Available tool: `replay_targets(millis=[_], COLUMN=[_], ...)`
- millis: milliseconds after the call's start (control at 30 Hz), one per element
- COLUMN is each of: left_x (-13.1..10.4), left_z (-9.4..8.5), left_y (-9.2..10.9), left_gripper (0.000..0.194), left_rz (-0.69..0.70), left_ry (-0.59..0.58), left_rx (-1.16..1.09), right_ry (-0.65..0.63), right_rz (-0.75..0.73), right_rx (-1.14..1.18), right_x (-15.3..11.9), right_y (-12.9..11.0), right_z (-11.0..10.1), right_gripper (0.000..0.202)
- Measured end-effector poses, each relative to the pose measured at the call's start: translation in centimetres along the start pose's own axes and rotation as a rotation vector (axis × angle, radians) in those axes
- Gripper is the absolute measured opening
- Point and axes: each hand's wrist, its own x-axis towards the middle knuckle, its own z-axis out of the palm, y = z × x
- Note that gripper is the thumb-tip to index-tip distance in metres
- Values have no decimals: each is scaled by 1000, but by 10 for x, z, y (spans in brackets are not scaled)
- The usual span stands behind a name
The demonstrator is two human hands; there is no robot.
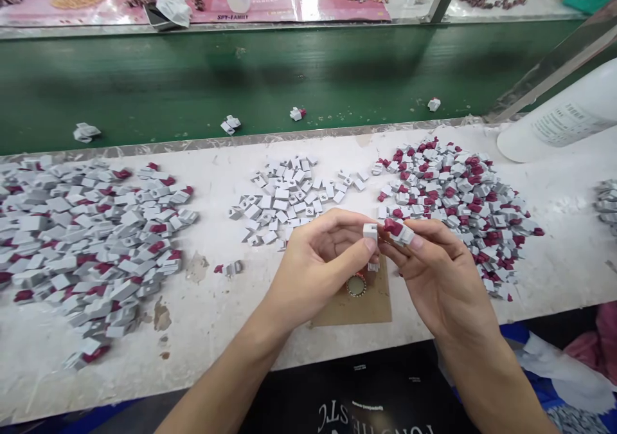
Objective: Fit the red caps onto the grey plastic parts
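Observation:
Between the thumb and fingers of my left hand [322,263] is a small light-grey plastic block [370,231] with a notch. My right hand [443,273] pinches a grey piece with a dark-red part [396,229], its red end facing the block. The two pieces are close together, held above the bench. Under my hands lies a brown board [366,308] with a round metal cap [356,285] on it. Another grey bit [373,266] shows below my left fingers, partly hidden. Beyond my left hand spreads a pile of plain grey blocks [284,193].
Grey-and-red pieces form a large pile at left [106,228] and another at right [457,196]. A white bottle [559,112] leans in at the far right. Behind the bench runs a green conveyor belt [270,67] carrying several pieces. Beyond it is a pink-covered shelf [289,3].

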Motion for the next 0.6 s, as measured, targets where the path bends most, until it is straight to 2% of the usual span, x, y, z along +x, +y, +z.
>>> replay_targets(millis=[167,300,500,600], left_x=[0,-2,-4,-1], left_z=[-2,-4,-15,-23], left_y=[-3,-2,11,20], left_gripper=[12,14,12,10], left_rz=[-8,10,47,45], left_ry=[-11,-16,-77,-126], left_rx=[-19,37,171,170], right_ry=[6,13,-184,-208], right_rz=[-9,-61,-17,-12], right_rx=[-6,-128,-220,-193], right_x=[1,1,9,17], right_y=[2,0,-10,-14], right_z=[1,-2,-5,0], right_gripper=[9,8,7,8])
